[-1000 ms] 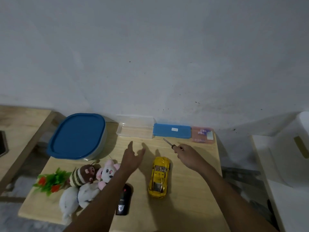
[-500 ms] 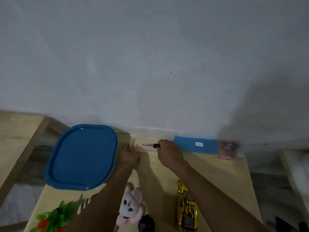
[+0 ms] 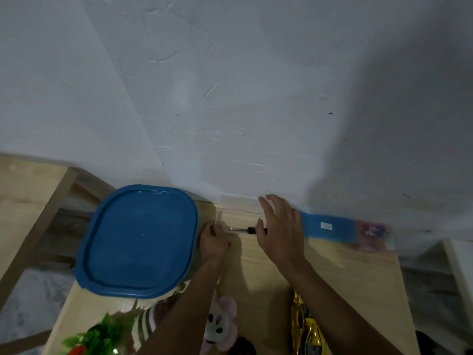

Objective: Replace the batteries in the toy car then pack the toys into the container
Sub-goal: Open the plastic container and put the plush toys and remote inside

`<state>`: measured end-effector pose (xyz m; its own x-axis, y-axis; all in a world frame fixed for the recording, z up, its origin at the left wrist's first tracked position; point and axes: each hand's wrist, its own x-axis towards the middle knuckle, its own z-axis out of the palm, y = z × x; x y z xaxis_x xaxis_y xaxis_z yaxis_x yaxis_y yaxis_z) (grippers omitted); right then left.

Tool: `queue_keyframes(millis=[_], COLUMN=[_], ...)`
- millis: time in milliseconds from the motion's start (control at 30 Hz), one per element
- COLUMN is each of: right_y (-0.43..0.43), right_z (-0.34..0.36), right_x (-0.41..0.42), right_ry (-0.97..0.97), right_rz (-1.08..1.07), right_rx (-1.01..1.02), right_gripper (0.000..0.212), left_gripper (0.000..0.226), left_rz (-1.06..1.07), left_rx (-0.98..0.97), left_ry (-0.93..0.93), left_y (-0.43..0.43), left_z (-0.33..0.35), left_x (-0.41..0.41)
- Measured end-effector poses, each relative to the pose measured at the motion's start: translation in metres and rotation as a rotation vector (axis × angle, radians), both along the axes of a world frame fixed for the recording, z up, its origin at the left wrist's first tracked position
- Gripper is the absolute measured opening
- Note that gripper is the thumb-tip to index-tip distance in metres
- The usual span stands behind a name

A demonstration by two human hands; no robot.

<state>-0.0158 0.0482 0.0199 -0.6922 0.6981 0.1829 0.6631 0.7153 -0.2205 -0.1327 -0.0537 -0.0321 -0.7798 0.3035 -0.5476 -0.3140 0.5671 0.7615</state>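
My left hand (image 3: 213,240) is curled on the left end of a clear plastic box (image 3: 239,202) at the back of the wooden table (image 3: 345,278). A small screwdriver (image 3: 243,229) lies inside that box, tip to the left. Just right of its handle hovers my right hand (image 3: 279,231), fingers spread and holding nothing. The yellow toy car (image 3: 304,326) sits at the bottom edge, partly behind my right forearm. Left of my hands stands the container with a blue lid (image 3: 139,242), shut.
A pink plush (image 3: 221,321), a striped plush (image 3: 146,322), a green plant toy (image 3: 102,336) and a black object (image 3: 243,347) lie at the near edge. A blue case (image 3: 327,226) and a pink pack (image 3: 371,231) rest against the wall.
My right hand carried the screwdriver to the clear box and has let go of it, fingers now spread. My left hand took hold of the box's left end. The view moved closer.
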Motion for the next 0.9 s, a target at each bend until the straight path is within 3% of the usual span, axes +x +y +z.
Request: queue_keyframes(millis=[133,300,533,900], right_y=[0.004,0.000,-0.017,0.002], right_z=[-0.004,-0.006,-0.022,-0.017], right_x=[-0.001,-0.001,0.006,-0.014], right_ry=[-0.120,-0.145,-0.248,-0.255], right_rz=[0.017,0.067,0.061,0.037], right_rx=[-0.036,-0.068,-0.156,-0.172], right_gripper=[0.049,0.030,0.038,0.050], left_gripper=[0.038,0.061,0.039,0.042], left_rz=[0.029,0.098,0.013,0.079], left_rx=[0.043,0.093,0.096,0.077], left_ry=[-0.071,-0.228,-0.127,-0.152], left_y=[-0.002,-0.003,-0.006,0.017], left_z=[0.012,0.025,0.016,0.015], left_x=[0.003,0.005,0.003,-0.010])
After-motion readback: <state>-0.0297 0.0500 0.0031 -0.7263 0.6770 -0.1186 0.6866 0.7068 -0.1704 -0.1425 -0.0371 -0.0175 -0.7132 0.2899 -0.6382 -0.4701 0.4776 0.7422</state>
